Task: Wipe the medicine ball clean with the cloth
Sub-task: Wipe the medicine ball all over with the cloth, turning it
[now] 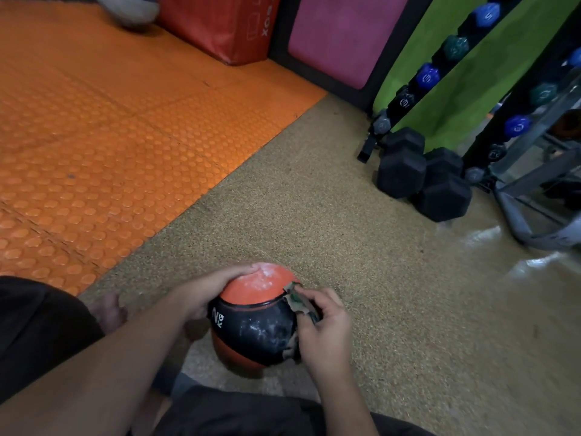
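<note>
A round orange-and-black rubber medicine ball (251, 322), printed "2 KG" in white on its black band, sits low in the view just above the speckled tan rubber floor (361, 247), between the person's knees. Whether it rests on the floor or is held slightly off it cannot be told. White dusty smears show on its orange top panel and across the black band.

The left hand (204, 294) cups the ball's left and upper side, its fingers curled over the orange top. The right hand (323, 328) pinches a small, crumpled green-and-brown cloth (297, 302) and presses it against the ball's right side, where orange meets black; more of the cloth shows lower down beside the palm.

To the left the tan floor meets an orange studded floor mat (110, 136) along a diagonal edge. At the far end of the mat stands a red padded box (220, 23) with a grey ball (129, 9) beside it, partly cut off by the frame. Right of the box, a pink pad in a black frame (339, 36) leans against the wall, next to a bright green panel (440, 89). Black hexagonal dumbbells (421, 174) lie on the floor at the foot of a slanted black rack (440, 55) that carries small blue, green and black dumbbells. A grey metal frame (528, 215) stands at the far right, with pale shiny patches on the floor before it.
</note>
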Demonstrator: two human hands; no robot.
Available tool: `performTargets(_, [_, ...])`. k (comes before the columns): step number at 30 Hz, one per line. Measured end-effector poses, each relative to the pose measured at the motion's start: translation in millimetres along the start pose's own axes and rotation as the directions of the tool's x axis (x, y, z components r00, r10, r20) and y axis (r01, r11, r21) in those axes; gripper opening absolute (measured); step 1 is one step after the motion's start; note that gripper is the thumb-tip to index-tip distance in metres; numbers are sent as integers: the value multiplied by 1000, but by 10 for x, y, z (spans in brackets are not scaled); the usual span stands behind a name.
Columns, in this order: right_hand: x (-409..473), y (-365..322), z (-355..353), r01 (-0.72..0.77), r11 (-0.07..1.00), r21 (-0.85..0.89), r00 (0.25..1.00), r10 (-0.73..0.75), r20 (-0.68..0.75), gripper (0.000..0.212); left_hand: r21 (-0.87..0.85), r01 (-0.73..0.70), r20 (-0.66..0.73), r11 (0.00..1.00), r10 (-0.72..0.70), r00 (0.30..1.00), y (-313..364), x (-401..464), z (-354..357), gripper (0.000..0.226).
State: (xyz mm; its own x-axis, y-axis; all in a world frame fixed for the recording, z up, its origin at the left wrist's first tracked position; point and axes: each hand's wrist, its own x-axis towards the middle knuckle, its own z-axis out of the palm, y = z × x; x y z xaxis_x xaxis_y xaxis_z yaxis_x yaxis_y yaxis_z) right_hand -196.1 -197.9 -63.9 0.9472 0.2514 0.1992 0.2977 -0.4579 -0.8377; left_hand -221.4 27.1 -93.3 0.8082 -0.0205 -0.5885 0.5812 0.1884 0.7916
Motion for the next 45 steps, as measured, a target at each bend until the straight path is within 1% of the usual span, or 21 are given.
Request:
performTargets(2, [21, 29, -78, 120, 990, -69, 993, -119, 23, 44, 69, -69, 10, 995, 68, 998, 23, 119, 69, 90])
performTargets(4, [8, 9, -63, 242, 958, -152, 970, -234, 72, 48, 232, -115, -34, 966, 126, 991, 123, 169, 125, 84])
performTargets(9, [-166, -232, 153, 489, 812, -320, 872, -444, 205, 53, 379, -138, -157, 915, 210, 965, 234, 165, 250, 57])
performTargets(11, [-201, -231, 185, 502, 804, -319, 865, -458, 206, 53, 487, -136, -270, 863, 296, 916, 174, 144, 270, 74])
performTargets(13, [-155, -139, 180, 420, 859, -294, 907, -403, 117, 50, 531, -145, -263, 835, 325, 908, 107, 137, 232, 101])
performTargets(15, [-27, -6, 163, 191, 969, -160, 980, -198, -33, 38, 514, -156, -238, 844, 315, 919, 85, 119, 183, 103])
performTargets(17, [132, 52, 164, -154, 980, 122, 985, 162, -54, 26, 484, -184, -196, 855, 311, 930, 104, 59, 152, 75])
performTargets(18, [163, 77, 179, -254, 947, 194, 964, 264, -22, 23, 466, -184, -181, 865, 297, 938, 107, 42, 121, 58])
performTargets(19, [153, 85, 194, -259, 950, 177, 964, 266, -16, 23, 444, -177, -165, 878, 274, 948, 110, 34, 89, 49])
performTargets(20, [107, 60, 210, -189, 975, 121, 981, 193, -25, 26, 421, -178, -147, 889, 261, 954, 109, 30, 57, 52])
performTargets(22, [-66, -35, 235, 84, 995, -55, 996, -85, -24, 37, 391, -182, -130, 902, 249, 960, 96, 33, -6, 68])
performTargets(24, [-220, -127, 247, 359, 915, -184, 933, -352, 71, 47, 361, -198, -95, 911, 247, 964, 59, 57, -72, 82])
performTargets(26, [-269, -163, 257, 471, 847, -245, 882, -451, 139, 51, 339, -225, -59, 914, 259, 964, 61, 54, -99, 80])
performTargets(28, [-203, -74, 230, 412, 875, -253, 911, -403, 86, 51, 349, -231, -46, 908, 263, 964, 89, 30, -90, 75])
performTargets(30, [-111, 48, 186, 229, 944, -236, 971, -238, -9, 45, 359, -207, -53, 910, 242, 969, 92, 21, -100, 75])
performTargets(33, [-38, 105, 163, -165, 986, 25, 985, 167, -52, 35, 361, -174, -50, 916, 205, 977, 84, 4, -167, 79])
performTargets(35, [-78, 90, 204, -218, 970, 105, 973, 224, -56, 37, 354, -182, -35, 918, 207, 978, 92, -19, -212, 84])
performTargets(38, [-162, -30, 273, 47, 998, -49, 998, -49, -39, 42, 307, -187, -28, 933, 205, 978, 103, -49, -243, 86])
performTargets(41, [-147, -113, 294, 427, 858, -286, 903, -419, 93, 50, 307, -186, -56, 933, 213, 976, 80, -25, -242, 83])
performTargets(43, [-90, -92, 314, 442, 842, -310, 896, -434, 97, 52, 301, -186, -63, 935, 214, 975, 76, -22, -245, 76])
performTargets(45, [-48, 1, 311, 327, 918, -225, 944, -325, 46, 51, 250, -179, -43, 952, 195, 980, 86, -14, -271, 74])
